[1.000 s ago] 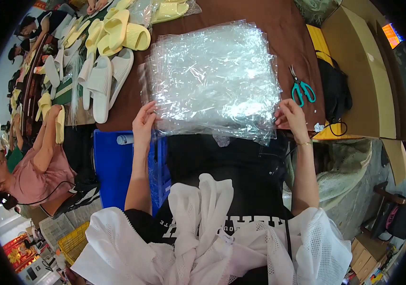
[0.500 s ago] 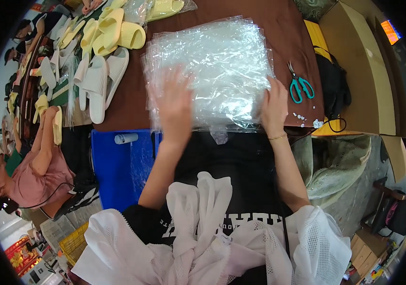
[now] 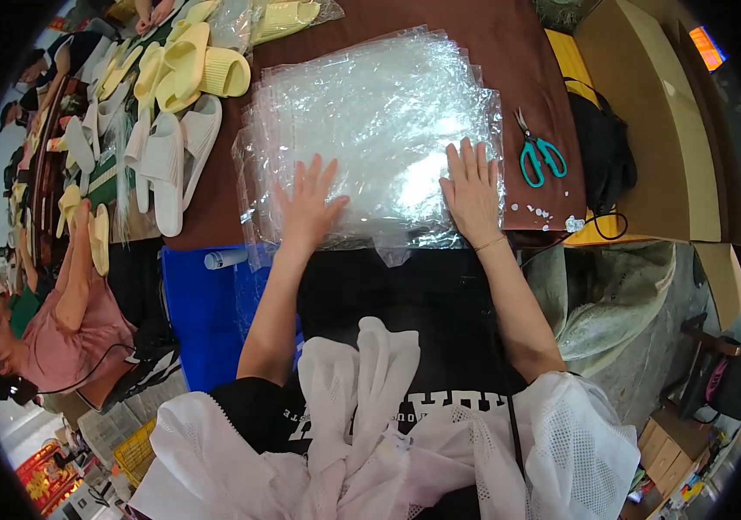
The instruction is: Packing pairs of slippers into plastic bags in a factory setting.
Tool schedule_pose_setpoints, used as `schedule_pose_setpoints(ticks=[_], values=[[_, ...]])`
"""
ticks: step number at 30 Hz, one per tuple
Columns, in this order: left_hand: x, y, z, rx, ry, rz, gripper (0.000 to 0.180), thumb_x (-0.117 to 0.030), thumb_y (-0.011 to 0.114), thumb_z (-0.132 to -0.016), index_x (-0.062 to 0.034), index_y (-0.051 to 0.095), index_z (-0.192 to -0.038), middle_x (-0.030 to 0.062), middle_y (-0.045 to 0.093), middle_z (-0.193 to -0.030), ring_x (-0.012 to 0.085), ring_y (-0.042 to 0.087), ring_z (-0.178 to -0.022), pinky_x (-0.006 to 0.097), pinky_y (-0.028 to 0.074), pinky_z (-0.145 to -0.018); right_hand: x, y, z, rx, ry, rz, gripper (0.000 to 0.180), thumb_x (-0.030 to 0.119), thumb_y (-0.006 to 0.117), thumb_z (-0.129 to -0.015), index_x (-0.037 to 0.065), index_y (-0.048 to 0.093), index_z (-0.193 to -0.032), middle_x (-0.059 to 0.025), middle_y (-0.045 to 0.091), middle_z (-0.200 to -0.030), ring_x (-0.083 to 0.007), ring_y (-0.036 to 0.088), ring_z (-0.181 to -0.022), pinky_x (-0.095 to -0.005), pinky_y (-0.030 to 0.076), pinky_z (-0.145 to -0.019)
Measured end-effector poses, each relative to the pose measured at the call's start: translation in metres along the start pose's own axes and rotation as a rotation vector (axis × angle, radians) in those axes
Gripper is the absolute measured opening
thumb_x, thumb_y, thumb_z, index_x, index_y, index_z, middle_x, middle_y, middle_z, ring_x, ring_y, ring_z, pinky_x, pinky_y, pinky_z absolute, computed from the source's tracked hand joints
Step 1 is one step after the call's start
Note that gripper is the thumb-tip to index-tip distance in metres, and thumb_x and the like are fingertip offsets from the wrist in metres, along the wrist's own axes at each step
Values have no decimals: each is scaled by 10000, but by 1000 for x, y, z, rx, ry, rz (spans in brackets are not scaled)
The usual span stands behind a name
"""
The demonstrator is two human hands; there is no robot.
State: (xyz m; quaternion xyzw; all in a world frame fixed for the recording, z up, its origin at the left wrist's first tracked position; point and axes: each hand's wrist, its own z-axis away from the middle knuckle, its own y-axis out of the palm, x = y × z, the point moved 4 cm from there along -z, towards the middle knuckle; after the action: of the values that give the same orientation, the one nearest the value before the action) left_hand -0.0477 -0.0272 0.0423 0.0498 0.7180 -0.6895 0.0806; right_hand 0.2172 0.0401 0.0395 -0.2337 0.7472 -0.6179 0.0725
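Observation:
A stack of clear plastic bags (image 3: 370,113) lies on the brown tabletop (image 3: 518,52) in front of me, its sheets slightly fanned toward the left. My left hand (image 3: 307,208) rests flat on the stack's near left part, fingers spread. On the near right part lies my right hand (image 3: 473,191), palm down with its fingers stretched out. Neither hand grips anything. Scissors with teal handles (image 3: 542,160) lie just right of the stack, blades pointing away from me.
White slippers (image 3: 162,173) and yellow slippers (image 3: 184,69) sit at the left. A blue bin (image 3: 205,321) stands below the table's near left edge. At the right are a black bag (image 3: 600,147) and a large open cardboard box (image 3: 648,113). A person in pink (image 3: 84,321) works at the left.
My left hand, blurred before, has come nearer to me and now lies still and spread. My right hand has moved from the stack's edge onto its top. The left-side sheets spread farther out.

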Motion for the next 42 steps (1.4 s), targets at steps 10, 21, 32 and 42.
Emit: schedule_pose_setpoints(ticks=[10,21,32,42], values=[[-49,11,-12,-68,172,10,651,-446,578,-814,-257,344,-1391,72,255,-1472,344,219,-1351,692,171,-977,-28,6,-34,-199,192,-386,625,334,486,-902,-21,285,-1376,-298,265,-1399,-433,233,-1312,-454,196,-1085],[-58,25,-36,-157,141,12,645,-430,596,-807,-259,363,-1384,82,263,-1470,362,234,-1342,682,183,-983,0,-1,-64,-39,-102,6,551,400,474,-895,244,329,-1403,-91,265,-1467,-357,206,-1352,-562,181,-1061],[65,0,-18,-280,-327,-143,541,-391,513,-877,-276,358,-1383,57,264,-1474,313,172,-1374,701,96,-992,-17,17,-56,-20,-65,14,559,436,457,-901,243,320,-1408,-81,258,-1474,-345,214,-1352,-562,175,-1062],[0,39,-125,-329,-107,-91,540,-515,471,-865,-311,395,-1360,49,259,-1474,344,173,-1365,696,81,-1009,-19,-5,-90,197,-14,-119,504,385,513,-869,223,424,-1338,-101,345,-1414,-332,279,-1319,-572,239,-1031]])
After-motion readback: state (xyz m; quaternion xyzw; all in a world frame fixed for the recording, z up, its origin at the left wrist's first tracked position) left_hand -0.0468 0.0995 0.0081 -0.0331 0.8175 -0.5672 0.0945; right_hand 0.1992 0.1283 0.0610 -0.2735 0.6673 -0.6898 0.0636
